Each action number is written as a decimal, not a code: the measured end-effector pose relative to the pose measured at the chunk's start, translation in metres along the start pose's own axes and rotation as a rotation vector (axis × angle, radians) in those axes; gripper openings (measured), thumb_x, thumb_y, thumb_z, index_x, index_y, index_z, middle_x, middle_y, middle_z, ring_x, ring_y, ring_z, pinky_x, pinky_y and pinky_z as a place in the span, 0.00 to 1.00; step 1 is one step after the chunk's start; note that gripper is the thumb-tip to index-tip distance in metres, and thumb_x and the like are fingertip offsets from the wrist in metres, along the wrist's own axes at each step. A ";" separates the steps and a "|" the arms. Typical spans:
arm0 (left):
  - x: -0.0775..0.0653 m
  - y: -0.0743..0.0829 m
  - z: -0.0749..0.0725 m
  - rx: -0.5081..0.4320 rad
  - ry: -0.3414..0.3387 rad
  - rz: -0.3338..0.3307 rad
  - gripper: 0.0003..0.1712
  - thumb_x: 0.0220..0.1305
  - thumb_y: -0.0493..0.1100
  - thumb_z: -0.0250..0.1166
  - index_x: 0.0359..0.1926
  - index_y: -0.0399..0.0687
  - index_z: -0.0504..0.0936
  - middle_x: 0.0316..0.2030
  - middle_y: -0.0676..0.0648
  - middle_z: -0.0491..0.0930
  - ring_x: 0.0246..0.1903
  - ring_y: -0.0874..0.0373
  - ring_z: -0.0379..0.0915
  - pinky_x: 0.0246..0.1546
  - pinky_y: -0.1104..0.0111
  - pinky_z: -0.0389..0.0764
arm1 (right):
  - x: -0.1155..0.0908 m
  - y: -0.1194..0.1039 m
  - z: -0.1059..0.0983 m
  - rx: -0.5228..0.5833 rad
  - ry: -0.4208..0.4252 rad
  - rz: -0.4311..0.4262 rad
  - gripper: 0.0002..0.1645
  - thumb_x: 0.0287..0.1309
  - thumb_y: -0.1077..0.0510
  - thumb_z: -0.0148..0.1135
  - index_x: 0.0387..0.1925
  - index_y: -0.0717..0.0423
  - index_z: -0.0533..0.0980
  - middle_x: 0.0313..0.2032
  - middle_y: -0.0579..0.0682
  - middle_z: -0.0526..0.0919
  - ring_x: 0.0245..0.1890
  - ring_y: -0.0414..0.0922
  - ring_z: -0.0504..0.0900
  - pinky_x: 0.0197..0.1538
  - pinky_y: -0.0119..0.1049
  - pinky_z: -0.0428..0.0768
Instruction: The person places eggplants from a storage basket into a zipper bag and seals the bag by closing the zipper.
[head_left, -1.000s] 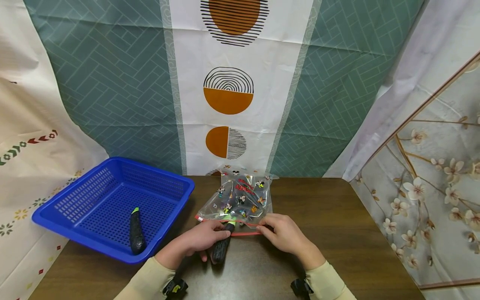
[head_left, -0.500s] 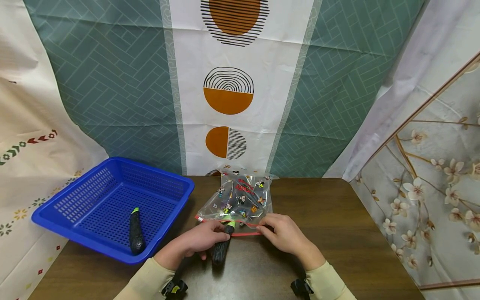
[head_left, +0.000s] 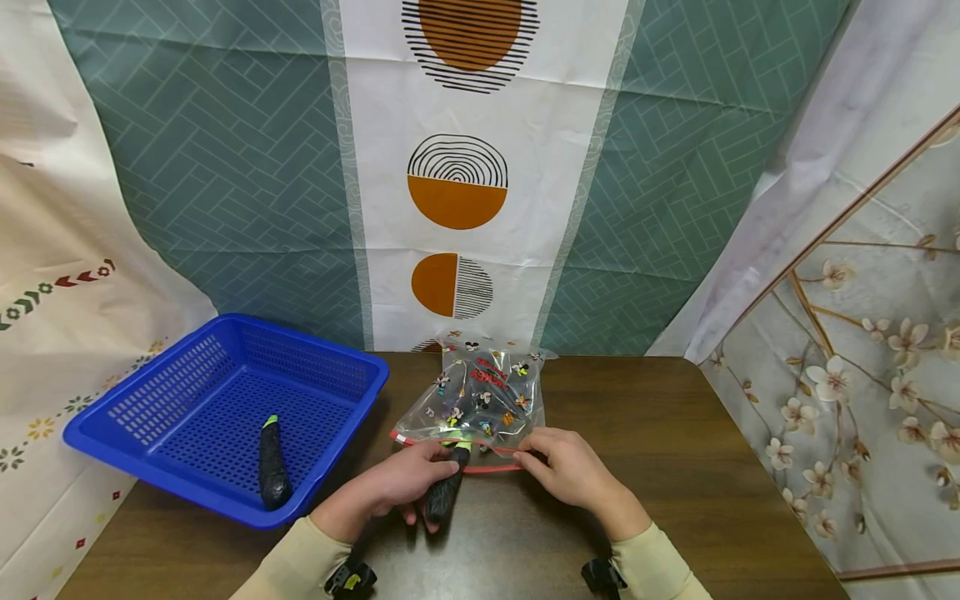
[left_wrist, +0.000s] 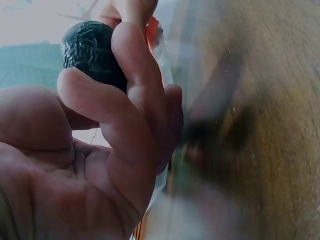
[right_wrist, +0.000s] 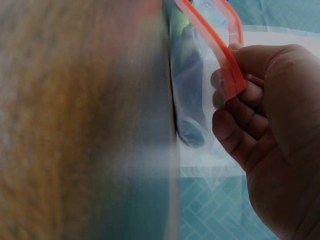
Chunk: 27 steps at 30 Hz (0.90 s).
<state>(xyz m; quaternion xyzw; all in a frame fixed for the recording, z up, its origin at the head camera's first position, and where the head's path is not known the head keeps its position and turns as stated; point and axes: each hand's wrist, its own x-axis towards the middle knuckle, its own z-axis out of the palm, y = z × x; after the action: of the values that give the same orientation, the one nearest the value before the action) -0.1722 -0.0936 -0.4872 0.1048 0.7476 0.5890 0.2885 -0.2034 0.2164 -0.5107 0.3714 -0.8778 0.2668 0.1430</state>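
Observation:
My left hand [head_left: 406,477] grips a dark eggplant [head_left: 446,492] with a bright green stem end, which points into the mouth of a clear zip bag [head_left: 487,392]. In the left wrist view, curled fingers [left_wrist: 142,75] wrap the eggplant's rounded, wrinkled end [left_wrist: 90,50]. At the bag's right corner, my right hand [head_left: 562,465] pinches the red zip edge [right_wrist: 222,60] between thumb and fingers. The right wrist view shows an eggplant [right_wrist: 189,75] through the clear plastic. Cartoon figures are printed on the bag.
A blue perforated basket [head_left: 225,327] stands at the left, with another eggplant [head_left: 273,467] lying in it. The brown wooden table [head_left: 637,417] ends at a patterned cloth [head_left: 465,108] behind the bag. Floral cloth [head_left: 862,400] hangs at the right.
The left fingers have shifted under the eggplant, showing more below it now, and its lower end has tilted slightly. The right hand and bag stay where they were.

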 end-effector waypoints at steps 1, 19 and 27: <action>0.000 0.000 0.000 -0.001 0.002 0.000 0.20 0.86 0.47 0.58 0.64 0.34 0.72 0.24 0.38 0.86 0.17 0.52 0.85 0.09 0.74 0.71 | 0.000 0.000 0.000 0.002 0.000 0.000 0.06 0.71 0.58 0.77 0.37 0.45 0.87 0.32 0.34 0.83 0.30 0.30 0.75 0.34 0.31 0.80; 0.002 0.004 -0.003 0.028 -0.002 -0.003 0.18 0.75 0.43 0.62 0.55 0.33 0.79 0.27 0.43 0.84 0.20 0.56 0.82 0.10 0.74 0.70 | 0.000 0.001 0.002 0.002 0.017 -0.020 0.07 0.70 0.59 0.78 0.36 0.45 0.87 0.32 0.33 0.83 0.29 0.30 0.74 0.33 0.29 0.78; 0.002 0.005 -0.004 0.037 -0.009 -0.010 0.21 0.71 0.42 0.65 0.58 0.31 0.80 0.27 0.44 0.83 0.23 0.58 0.79 0.12 0.74 0.72 | 0.000 0.000 0.001 0.012 -0.005 -0.001 0.06 0.71 0.59 0.77 0.37 0.46 0.87 0.32 0.34 0.84 0.29 0.31 0.75 0.34 0.31 0.79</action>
<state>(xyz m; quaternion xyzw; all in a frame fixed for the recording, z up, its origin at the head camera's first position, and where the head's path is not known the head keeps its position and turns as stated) -0.1771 -0.0945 -0.4822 0.1091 0.7574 0.5733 0.2928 -0.2035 0.2163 -0.5118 0.3731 -0.8765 0.2709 0.1388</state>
